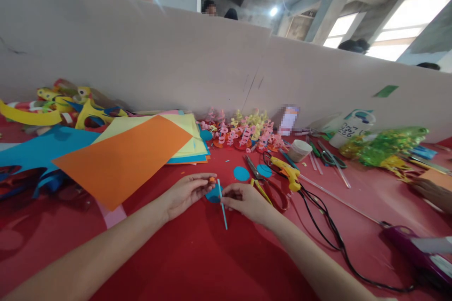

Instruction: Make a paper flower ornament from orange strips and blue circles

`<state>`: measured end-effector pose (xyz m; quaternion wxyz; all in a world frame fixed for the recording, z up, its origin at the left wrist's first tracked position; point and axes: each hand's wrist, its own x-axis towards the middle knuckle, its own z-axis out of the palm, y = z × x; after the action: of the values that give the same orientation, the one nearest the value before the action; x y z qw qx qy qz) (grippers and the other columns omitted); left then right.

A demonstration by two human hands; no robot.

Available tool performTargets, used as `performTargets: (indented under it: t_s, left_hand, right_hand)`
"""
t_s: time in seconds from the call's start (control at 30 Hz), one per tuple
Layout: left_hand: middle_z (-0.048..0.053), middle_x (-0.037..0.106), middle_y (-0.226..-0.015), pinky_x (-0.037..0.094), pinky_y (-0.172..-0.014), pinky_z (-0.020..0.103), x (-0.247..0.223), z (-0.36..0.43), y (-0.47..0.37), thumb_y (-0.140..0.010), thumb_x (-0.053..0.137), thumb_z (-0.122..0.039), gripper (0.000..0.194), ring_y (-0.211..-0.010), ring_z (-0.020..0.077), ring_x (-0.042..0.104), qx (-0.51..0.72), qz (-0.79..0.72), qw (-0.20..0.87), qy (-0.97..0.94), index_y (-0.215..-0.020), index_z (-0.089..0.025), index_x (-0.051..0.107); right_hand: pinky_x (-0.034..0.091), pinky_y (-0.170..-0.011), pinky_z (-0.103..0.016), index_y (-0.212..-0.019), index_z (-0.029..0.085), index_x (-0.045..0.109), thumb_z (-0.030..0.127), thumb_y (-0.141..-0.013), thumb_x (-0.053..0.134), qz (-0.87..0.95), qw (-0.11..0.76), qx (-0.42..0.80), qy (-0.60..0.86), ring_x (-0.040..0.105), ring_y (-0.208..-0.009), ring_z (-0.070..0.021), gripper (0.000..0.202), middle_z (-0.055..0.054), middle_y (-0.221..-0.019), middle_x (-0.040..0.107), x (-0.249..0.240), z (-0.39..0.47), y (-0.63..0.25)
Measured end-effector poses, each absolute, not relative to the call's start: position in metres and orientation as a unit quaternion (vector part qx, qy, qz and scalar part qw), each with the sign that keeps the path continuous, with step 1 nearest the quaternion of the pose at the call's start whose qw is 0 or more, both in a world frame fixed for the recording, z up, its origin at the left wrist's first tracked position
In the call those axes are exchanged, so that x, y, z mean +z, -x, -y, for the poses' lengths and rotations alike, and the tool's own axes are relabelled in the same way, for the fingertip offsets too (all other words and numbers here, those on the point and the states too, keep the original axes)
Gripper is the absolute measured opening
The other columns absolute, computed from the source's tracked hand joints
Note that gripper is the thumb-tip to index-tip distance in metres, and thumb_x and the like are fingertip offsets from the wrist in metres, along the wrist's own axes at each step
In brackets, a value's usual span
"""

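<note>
Above the worktop (233, 263), the right hand (249, 202) pinched a strip (224, 217), lengthwise toward the near edge, beside the left hand's (183, 195) pinched orange piece (212, 180).

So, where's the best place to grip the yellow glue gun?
Probably the handle of the yellow glue gun, using the right hand from the near side, where it points, while the nozzle end faces away leftward. The black cord lies close.

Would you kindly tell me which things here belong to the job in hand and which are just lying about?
Apparently in use:
narrow pale blue strip, in the right hand
small orange piece, in the left hand
flat blue disc near both hands

Seemingly lying about:
rectangular orange paper sheet
shiny green plastic bundle
</note>
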<state>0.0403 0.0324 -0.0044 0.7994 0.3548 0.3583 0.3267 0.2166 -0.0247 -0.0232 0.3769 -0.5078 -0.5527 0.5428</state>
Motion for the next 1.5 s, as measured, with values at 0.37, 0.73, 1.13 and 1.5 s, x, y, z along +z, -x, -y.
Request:
performTargets:
  t_s: [0.37,0.73,1.13,1.5]
  left_hand:
    - [0.002,0.07,-0.077,0.049,-0.073,0.023,-0.002,-0.025,-0.04,-0.063,0.075,-0.017,0.026,-0.074,0.0121,0.064,0.307,-0.398,0.737,-0.451,-0.086,-0.015,0.064]
    - [0.002,0.067,-0.072,0.045,-0.066,0.025,-0.007,-0.022,-0.041,-0.061,0.075,-0.027,0.023,-0.065,0.0117,0.06,0.308,-0.376,0.694,-0.53,-0.077,-0.014,0.066]
    - [-0.001,0.061,-0.063,0.04,-0.055,0.023,-0.006,-0.01,-0.045,-0.071,0.061,-0.022,0.004,-0.058,0.0133,0.054,0.209,-0.337,0.479,-0.783,-0.074,-0.019,0.062]
    - [0.006,0.061,-0.085,0.043,-0.069,0.027,-0.006,-0.011,-0.038,-0.078,0.06,-0.025,0.019,-0.076,0.0184,0.059,0.181,-0.26,0.348,-0.882,-0.092,-0.022,0.071]
  right_hand:
    - [0.045,-0.06,-0.026,-0.073,0.015,0.061,0.051,-0.059,0.071,0.544,0.353,0.577,0.497,0.055,-0.055,-0.0097,0.041,0.002,-0.061,0.059,-0.018,0.026,-0.219]
    - [0.044,-0.057,-0.024,-0.07,0.015,0.061,0.051,-0.052,0.074,0.517,0.341,0.597,0.51,0.054,-0.052,-0.0079,0.042,0.002,-0.062,0.061,-0.014,0.026,-0.221]
    - [0.044,-0.052,-0.02,-0.063,0.015,0.065,0.022,-0.062,0.067,0.565,0.172,0.608,0.531,0.056,-0.049,-0.0095,0.007,0.003,-0.051,0.06,0.01,0.038,-0.245]
    - [0.032,-0.044,-0.021,-0.057,0.016,0.062,0.021,-0.072,0.053,0.731,-0.008,0.403,0.551,0.048,-0.047,-0.0105,0.018,0.0,-0.05,0.057,0.024,0.049,-0.229]
